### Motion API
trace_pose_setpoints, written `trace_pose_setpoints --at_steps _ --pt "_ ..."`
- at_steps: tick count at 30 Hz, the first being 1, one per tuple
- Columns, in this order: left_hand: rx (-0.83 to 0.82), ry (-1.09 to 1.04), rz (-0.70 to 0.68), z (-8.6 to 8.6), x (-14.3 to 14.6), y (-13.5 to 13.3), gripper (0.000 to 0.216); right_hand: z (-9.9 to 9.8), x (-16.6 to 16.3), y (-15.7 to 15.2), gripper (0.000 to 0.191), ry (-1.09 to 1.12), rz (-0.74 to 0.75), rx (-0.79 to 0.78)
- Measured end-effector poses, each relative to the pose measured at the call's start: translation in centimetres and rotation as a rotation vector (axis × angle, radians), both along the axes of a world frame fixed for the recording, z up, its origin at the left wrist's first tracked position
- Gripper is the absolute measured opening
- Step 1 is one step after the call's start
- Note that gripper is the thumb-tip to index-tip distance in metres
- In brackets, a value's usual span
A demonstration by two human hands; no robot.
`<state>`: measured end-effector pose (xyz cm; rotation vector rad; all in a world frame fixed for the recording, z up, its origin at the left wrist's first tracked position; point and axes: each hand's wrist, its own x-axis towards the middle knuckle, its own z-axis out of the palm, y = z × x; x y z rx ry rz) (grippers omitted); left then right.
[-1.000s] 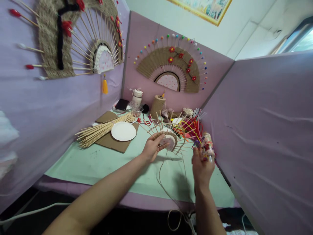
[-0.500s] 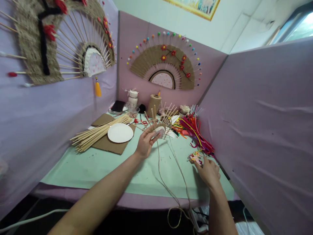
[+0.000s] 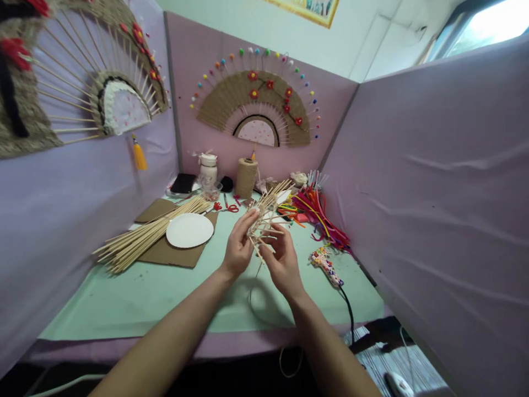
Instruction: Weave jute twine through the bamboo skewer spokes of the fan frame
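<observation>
Above the middle of the table, my left hand (image 3: 239,242) grips a small fan (image 3: 264,223) of thin bamboo sticks woven with twine, its sticks pointing up and right. My right hand (image 3: 283,262) is closed at the fan's near right side, thumb and fingers on the sticks; whether twine is pinched there too is hard to tell. A strand of twine (image 3: 250,298) hangs below the hands. To the right lies a glue gun (image 3: 328,266) with a colourful pattern, its black cord running off the front edge.
Bamboo sticks (image 3: 140,237) and a white paper plate (image 3: 190,230) lie on brown cardboard (image 3: 173,256) at left. Behind are a twine spool (image 3: 247,179), a white bottle (image 3: 208,170) and red scissors (image 3: 232,208). Pipe cleaners (image 3: 320,215) are piled at right. Fans (image 3: 256,107) hang on the partitions.
My right hand has let go of the glue gun, which now lies on the table, and has moved left to the fan. The fan has turned in my left hand. The view has shifted right.
</observation>
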<state>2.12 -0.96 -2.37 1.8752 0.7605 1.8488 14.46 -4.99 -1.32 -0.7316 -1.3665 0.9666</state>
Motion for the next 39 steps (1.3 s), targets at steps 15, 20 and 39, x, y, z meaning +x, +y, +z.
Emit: trace_pose_setpoints --at_steps 15,20,39 --pt "0.164 0.163 0.076 0.3 -0.5 0.0 0.053 1.3 4.3 -2.3 0.026 -0.377 -0.246 0.234" --pt "0.221 0.247 0.105 0.3 -0.9 0.2 0.058 1.3 5.3 -2.6 0.027 -0.367 -0.196 0.182" --pt "0.418 0.476 0.248 1.1 -2.5 0.9 0.076 2.6 8.2 -5.0 0.025 -0.351 -0.241 -0.197"
